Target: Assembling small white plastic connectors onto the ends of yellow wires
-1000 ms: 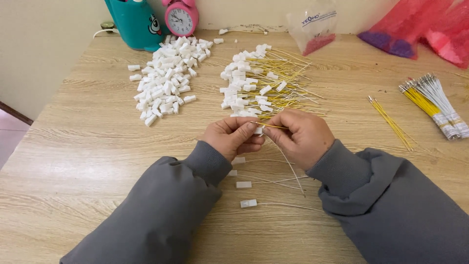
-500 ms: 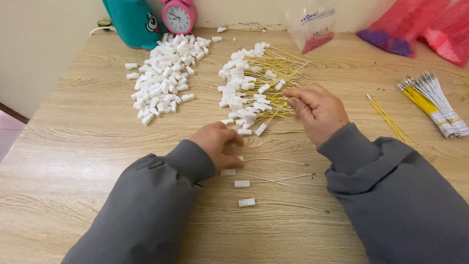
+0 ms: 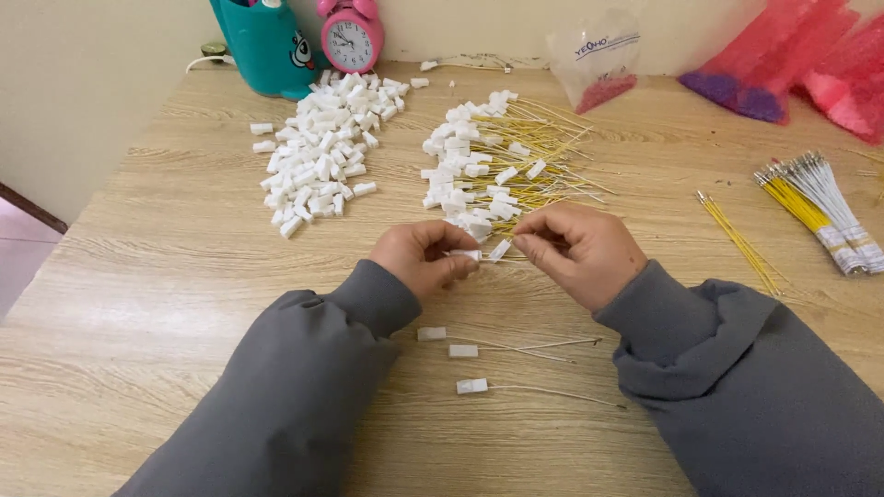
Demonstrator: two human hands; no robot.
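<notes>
My left hand pinches a small white plastic connector at mid-table. My right hand is beside it, fingertips closed near the connector; a thin wire in them is too fine to make out. Just beyond my hands lies a pile of white connectors fitted with yellow wires. A heap of bare white connectors sits further left. Three white connectors with pale wires lie on the wooden table between my forearms.
Loose yellow wires and a taped bundle of yellow and white wires lie at right. A teal cup, pink alarm clock, clear bag and pink bags line the back wall. The table's left edge drops to the floor.
My right hand reached out to the wired pile, then came back to meet my left hand at mid-table. My left hand dipped toward the table and rose again holding a connector.
</notes>
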